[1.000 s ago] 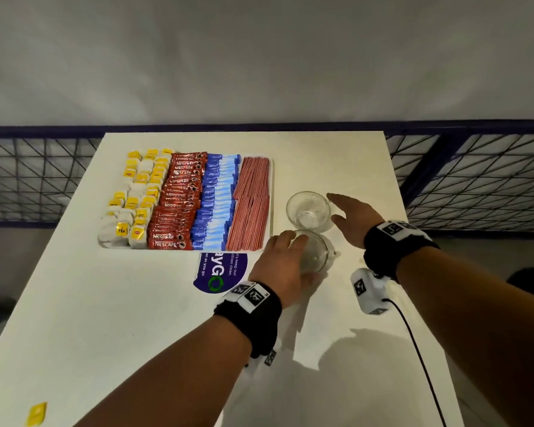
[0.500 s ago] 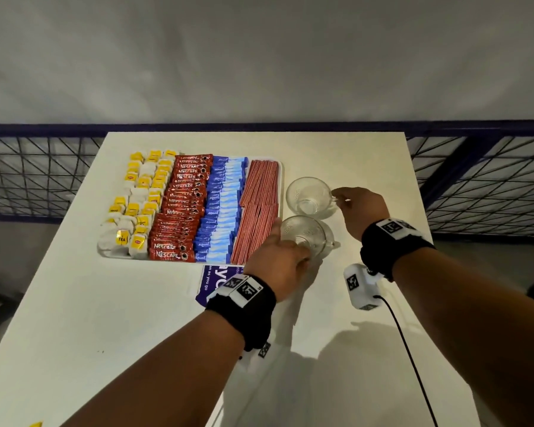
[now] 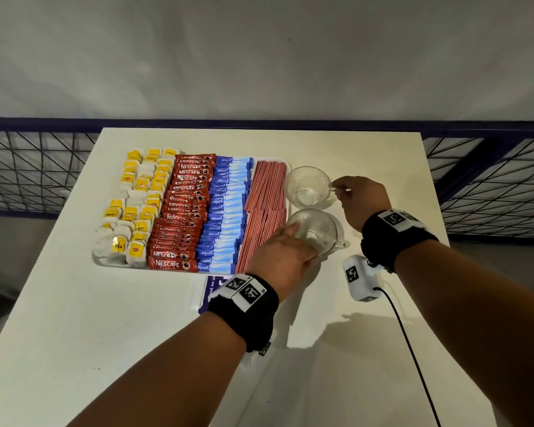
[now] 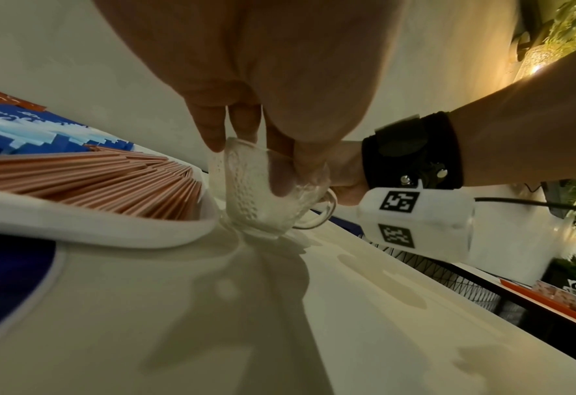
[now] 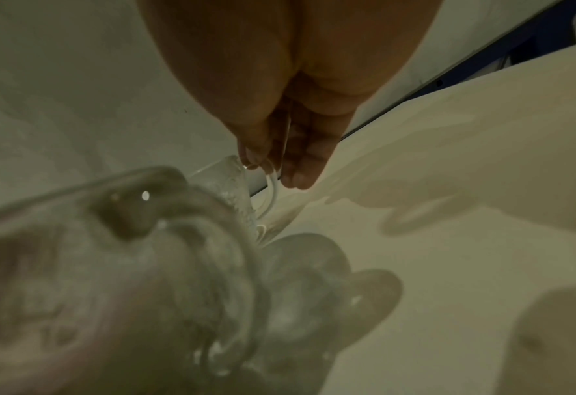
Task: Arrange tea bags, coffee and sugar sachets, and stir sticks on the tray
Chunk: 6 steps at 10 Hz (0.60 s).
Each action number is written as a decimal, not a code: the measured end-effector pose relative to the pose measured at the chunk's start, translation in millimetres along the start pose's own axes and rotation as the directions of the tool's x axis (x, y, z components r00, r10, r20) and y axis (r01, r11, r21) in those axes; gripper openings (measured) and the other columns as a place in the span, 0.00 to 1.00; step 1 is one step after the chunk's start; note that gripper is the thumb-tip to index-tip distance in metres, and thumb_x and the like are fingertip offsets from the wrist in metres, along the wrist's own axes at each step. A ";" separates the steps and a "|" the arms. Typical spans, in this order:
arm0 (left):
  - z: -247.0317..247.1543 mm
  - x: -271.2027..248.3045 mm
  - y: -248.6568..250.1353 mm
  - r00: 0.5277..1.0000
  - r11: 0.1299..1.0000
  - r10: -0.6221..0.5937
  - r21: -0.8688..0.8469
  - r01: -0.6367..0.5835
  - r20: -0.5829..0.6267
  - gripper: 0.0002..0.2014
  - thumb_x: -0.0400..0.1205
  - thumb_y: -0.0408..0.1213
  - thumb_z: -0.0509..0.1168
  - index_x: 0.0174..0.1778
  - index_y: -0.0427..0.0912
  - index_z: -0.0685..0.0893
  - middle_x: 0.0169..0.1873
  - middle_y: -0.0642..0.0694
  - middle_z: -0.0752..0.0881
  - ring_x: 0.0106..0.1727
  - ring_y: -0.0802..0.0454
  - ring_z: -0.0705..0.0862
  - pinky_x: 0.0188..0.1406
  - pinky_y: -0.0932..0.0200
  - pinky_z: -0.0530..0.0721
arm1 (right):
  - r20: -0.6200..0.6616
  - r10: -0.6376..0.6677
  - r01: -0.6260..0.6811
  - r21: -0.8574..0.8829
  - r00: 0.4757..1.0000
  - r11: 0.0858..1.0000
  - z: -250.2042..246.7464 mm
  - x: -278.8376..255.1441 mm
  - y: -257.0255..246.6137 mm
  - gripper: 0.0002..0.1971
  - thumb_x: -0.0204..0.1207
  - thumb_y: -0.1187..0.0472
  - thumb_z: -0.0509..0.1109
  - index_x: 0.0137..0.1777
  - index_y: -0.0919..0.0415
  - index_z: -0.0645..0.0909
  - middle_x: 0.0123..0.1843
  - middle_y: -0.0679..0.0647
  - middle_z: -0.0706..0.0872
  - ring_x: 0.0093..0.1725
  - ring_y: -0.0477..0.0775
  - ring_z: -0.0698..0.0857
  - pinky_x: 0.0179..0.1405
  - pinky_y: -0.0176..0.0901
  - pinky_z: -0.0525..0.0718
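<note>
A white tray point(image 3: 101, 262) holds rows of yellow-tagged tea bags point(image 3: 136, 211), red Nescafe sachets point(image 3: 179, 217), blue sugar sachets point(image 3: 225, 217) and red-striped stir sticks point(image 3: 267, 208). Two glass cups stand just right of the tray. My left hand point(image 3: 285, 252) grips the near glass cup point(image 3: 316, 231) by its rim and side, seen close in the left wrist view as fingers point(image 4: 279, 165) round the cup point(image 4: 262, 197). My right hand point(image 3: 359, 200) pinches the handle of the far glass cup point(image 3: 309, 188), its fingertips point(image 5: 296, 171) on the handle point(image 5: 271, 187).
A blue and white sticker point(image 3: 211, 291) lies on the white table point(image 3: 105, 334) below the tray. A white tagged box point(image 3: 359, 282) with a black cable hangs at my right wrist. Dark metal railing point(image 3: 490, 186) runs behind and beside the table.
Both cups have moved left until they stand against the tray's right edge. My right hand went from flat beside the far cup to pinching its handle; my left keeps hold of the near cup.
</note>
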<state>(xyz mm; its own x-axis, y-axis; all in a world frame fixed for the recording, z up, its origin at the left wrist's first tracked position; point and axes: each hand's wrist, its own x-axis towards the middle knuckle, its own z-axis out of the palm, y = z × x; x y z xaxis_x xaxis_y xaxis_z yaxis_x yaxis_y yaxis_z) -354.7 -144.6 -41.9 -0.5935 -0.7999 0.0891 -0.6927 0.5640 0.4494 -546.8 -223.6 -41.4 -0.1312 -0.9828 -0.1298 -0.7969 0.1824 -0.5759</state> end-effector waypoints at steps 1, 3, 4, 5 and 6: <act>-0.9 2.4 -4.0 1.000 1.000 0.016 0.008 -0.016 0.010 0.16 0.73 0.44 0.59 0.33 0.45 0.92 0.30 0.48 0.90 0.42 0.43 0.90 0.54 0.59 0.80 | -0.004 -0.012 0.012 -0.012 1.000 1.000 1.3 4.1 0.6 0.12 0.82 0.62 0.62 0.60 0.55 0.85 0.55 0.57 0.88 0.56 0.58 0.84 0.52 0.37 0.73; 1.0 4.2 -6.9 0.994 0.996 0.085 0.036 -0.083 -0.069 0.16 0.73 0.43 0.59 0.35 0.43 0.93 0.29 0.49 0.89 0.37 0.46 0.87 0.48 0.60 0.73 | -0.003 -0.029 0.029 -0.053 1.000 0.998 0.6 6.0 0.6 0.12 0.82 0.61 0.62 0.61 0.55 0.85 0.58 0.56 0.88 0.58 0.58 0.83 0.51 0.34 0.70; -1.7 5.6 -5.2 0.994 0.994 0.102 0.034 -0.100 -0.042 0.17 0.73 0.43 0.59 0.35 0.41 0.92 0.31 0.47 0.90 0.38 0.45 0.89 0.53 0.58 0.73 | 0.014 -0.020 0.021 -0.057 1.000 0.998 -1.0 4.6 0.1 0.13 0.83 0.60 0.63 0.62 0.54 0.85 0.61 0.55 0.87 0.61 0.57 0.83 0.55 0.35 0.72; -4.5 4.1 -3.7 0.997 0.996 0.081 0.032 -0.081 -0.001 0.18 0.73 0.44 0.58 0.40 0.42 0.92 0.37 0.45 0.92 0.48 0.41 0.90 0.65 0.51 0.79 | -0.002 0.010 -0.010 0.028 1.000 1.000 -2.5 2.7 0.2 0.15 0.82 0.61 0.63 0.67 0.51 0.81 0.62 0.50 0.86 0.60 0.54 0.84 0.59 0.35 0.73; -5.6 -3.9 -6.2 0.992 0.996 0.084 0.006 -0.084 -0.093 0.17 0.76 0.43 0.59 0.48 0.41 0.91 0.44 0.45 0.92 0.61 0.38 0.86 0.70 0.41 0.76 | -0.036 0.053 -0.049 0.099 0.998 0.994 -10.0 -4.2 1.2 0.17 0.82 0.61 0.63 0.70 0.50 0.79 0.63 0.48 0.86 0.57 0.52 0.85 0.62 0.39 0.76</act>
